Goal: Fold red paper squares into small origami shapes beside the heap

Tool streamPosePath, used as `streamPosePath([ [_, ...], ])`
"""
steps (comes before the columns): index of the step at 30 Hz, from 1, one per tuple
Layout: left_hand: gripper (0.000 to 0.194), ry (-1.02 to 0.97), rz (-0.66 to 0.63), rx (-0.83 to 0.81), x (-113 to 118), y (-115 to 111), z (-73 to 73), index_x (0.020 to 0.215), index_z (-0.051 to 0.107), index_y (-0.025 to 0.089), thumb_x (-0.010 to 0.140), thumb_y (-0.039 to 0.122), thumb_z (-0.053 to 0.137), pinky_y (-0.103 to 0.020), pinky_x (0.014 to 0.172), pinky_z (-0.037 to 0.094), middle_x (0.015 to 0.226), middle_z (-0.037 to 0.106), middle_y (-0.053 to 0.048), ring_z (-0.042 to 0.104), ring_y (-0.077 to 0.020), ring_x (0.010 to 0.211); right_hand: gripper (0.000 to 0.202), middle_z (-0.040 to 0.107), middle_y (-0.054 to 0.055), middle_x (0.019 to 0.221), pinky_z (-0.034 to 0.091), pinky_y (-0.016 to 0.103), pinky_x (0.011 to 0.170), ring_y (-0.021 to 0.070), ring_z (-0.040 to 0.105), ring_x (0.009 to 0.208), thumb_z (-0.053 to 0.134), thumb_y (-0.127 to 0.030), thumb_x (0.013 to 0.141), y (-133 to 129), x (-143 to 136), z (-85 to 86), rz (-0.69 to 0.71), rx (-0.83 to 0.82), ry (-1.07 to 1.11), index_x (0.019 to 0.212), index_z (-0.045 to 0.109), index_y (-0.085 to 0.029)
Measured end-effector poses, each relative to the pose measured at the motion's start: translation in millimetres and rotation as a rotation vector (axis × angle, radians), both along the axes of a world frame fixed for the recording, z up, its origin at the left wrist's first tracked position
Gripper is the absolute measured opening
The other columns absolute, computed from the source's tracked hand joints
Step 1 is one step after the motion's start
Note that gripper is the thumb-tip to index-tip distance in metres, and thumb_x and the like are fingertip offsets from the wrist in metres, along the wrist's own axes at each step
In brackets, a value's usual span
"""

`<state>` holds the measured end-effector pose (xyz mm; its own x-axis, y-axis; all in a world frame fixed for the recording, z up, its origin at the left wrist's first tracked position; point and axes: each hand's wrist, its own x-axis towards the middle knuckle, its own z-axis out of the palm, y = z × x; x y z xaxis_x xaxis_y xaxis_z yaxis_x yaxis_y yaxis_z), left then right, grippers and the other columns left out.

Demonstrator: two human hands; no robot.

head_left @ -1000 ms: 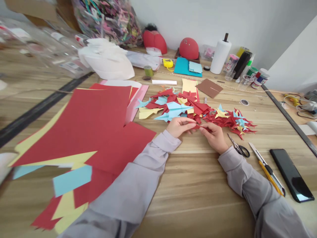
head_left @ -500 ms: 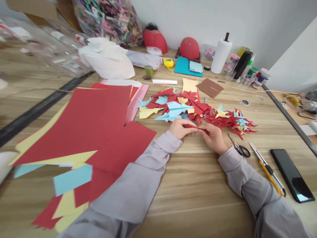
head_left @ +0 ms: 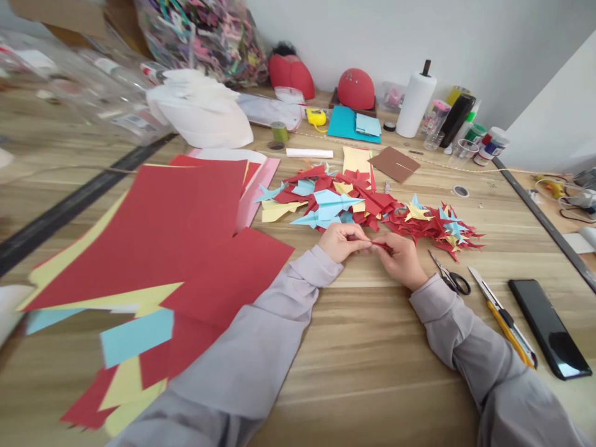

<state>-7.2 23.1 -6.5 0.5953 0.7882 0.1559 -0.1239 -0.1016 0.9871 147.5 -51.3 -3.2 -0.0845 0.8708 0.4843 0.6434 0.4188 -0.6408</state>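
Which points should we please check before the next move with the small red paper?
1. Left hand gripping the small red paper: ok.
2. Right hand gripping it too: ok.
3. Creases crisp: cannot tell, fingers cover much of it.
4. Utility knife apart from both hands: ok.
5. Scissors well away from the right cuff: not ok, they lie close beside it.
6. Large red sheets in full view: not ok, the left sleeve hides part.

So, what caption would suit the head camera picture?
Two hands pinch a folded red paper beside a colourful heap of folded paper.
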Motion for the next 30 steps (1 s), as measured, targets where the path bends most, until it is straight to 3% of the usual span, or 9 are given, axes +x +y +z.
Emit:
streamPosePath([
  [8,0.033,0.064,0.040,-0.098,0.9,3.3,-2.4,0.076,0.071,0.011,0.062,0.041,0.074,-0.024,0.048,0.050,0.061,0.069,-0.007,0.065,-0.0163,0.056,0.013,0.070,0.005,0.078,0.046,0.027,0.061,0.0160,0.061,0.068,0.057,-0.027,0.081,2.1,1.6,-1.8,-0.095,-0.051,0.147,0.082,0.067,-0.019],
  [13,0.034,0.033,0.138,-0.148,-0.4,3.5,2.3,0.068,0.067,0.010,0.057,0.040,0.077,-0.025,0.046,0.050,0.056,0.067,-0.007,0.065,-0.0178,0.053,0.014,0.069,0.005,0.075,0.046,0.027,0.059,0.0154,0.059,0.065,0.057,-0.029,0.081,3.5,3.7,-4.5,-0.139,-0.041,0.154,0.082,0.068,-0.019],
  [20,0.042,-0.003,0.082,-0.231,-2.7,3.9,5.3,0.071,0.068,0.009,0.064,0.050,0.070,-0.025,0.049,0.051,0.066,0.069,-0.009,0.065,-0.0166,0.056,0.015,0.069,0.005,0.076,0.047,0.028,0.061,0.0163,0.060,0.067,0.057,-0.029,0.081,4.0,4.5,-4.6,-0.133,-0.049,0.160,0.082,0.068,-0.019],
  [24,0.037,0.036,0.109,-0.083,-1.7,2.7,3.0,0.075,0.071,0.011,0.059,0.045,0.074,-0.027,0.054,0.052,0.075,0.071,-0.009,0.063,-0.0160,0.061,0.014,0.070,0.006,0.079,0.048,0.029,0.063,0.0169,0.061,0.069,0.058,-0.029,0.081,3.5,4.0,-4.0,-0.103,-0.055,0.156,0.083,0.068,-0.020],
  [27,0.026,0.102,0.110,0.083,-0.5,1.7,0.0,0.070,0.072,0.013,0.058,0.036,0.076,-0.025,0.057,0.050,0.070,0.069,-0.007,0.062,-0.0154,0.061,0.013,0.071,0.005,0.081,0.049,0.029,0.065,0.0172,0.063,0.072,0.058,-0.029,0.081,3.1,2.7,-4.2,-0.060,-0.089,0.168,0.083,0.068,-0.021],
  [30,0.024,0.089,0.122,0.062,0.0,1.6,-1.0,0.067,0.071,0.013,0.059,0.036,0.075,-0.025,0.052,0.049,0.063,0.067,-0.005,0.059,-0.0132,0.054,0.016,0.071,0.006,0.082,0.051,0.030,0.065,0.0178,0.064,0.073,0.062,-0.033,0.078,3.3,1.7,-4.7,-0.073,-0.136,0.246,0.085,0.068,-0.019],
])
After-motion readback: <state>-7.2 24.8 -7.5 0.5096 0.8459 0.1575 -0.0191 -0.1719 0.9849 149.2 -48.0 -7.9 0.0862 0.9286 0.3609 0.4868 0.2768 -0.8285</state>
